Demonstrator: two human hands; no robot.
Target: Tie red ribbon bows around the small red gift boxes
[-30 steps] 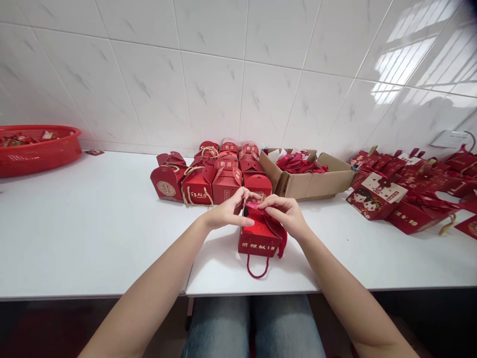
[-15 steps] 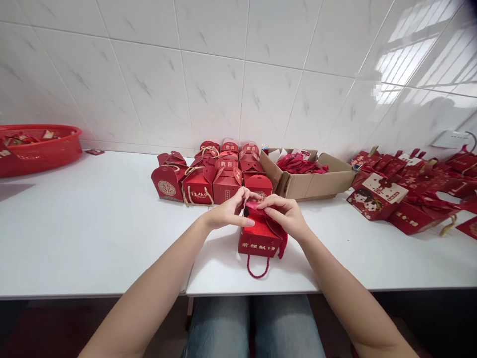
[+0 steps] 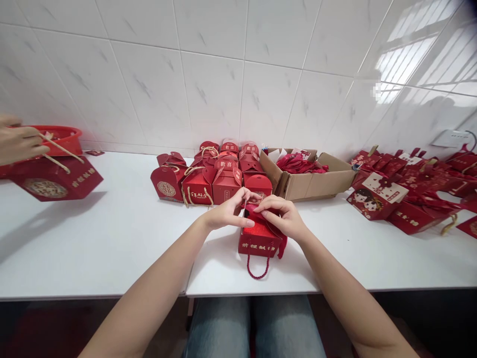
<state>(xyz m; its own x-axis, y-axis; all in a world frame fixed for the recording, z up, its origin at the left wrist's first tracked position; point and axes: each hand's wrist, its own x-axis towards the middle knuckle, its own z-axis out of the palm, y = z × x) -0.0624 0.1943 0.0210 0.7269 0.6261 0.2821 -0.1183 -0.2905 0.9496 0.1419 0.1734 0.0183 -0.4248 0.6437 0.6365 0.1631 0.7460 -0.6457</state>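
Observation:
A small red gift box point(image 3: 260, 239) with gold lettering and a red cord handle stands on the white table point(image 3: 112, 233) in front of me. My left hand point(image 3: 227, 211) pinches the top flap at the box's far left corner. My right hand point(image 3: 283, 217) is closed on the red flap on the right side of the box top. Both hands meet over the box's open top, and what lies inside is hidden.
A cluster of folded red gift boxes point(image 3: 208, 174) stands behind. A cardboard carton point(image 3: 309, 181) holds red ribbons. Flat red boxes point(image 3: 413, 194) pile up at right. At left, another person's hand point(image 3: 18, 141) holds a red box point(image 3: 55, 181) by its cord before a red basket point(image 3: 65, 134).
Another person's hand has come in from the left carrying a red box by its cord. My fingers have shifted slightly on the flaps, pressing them lower.

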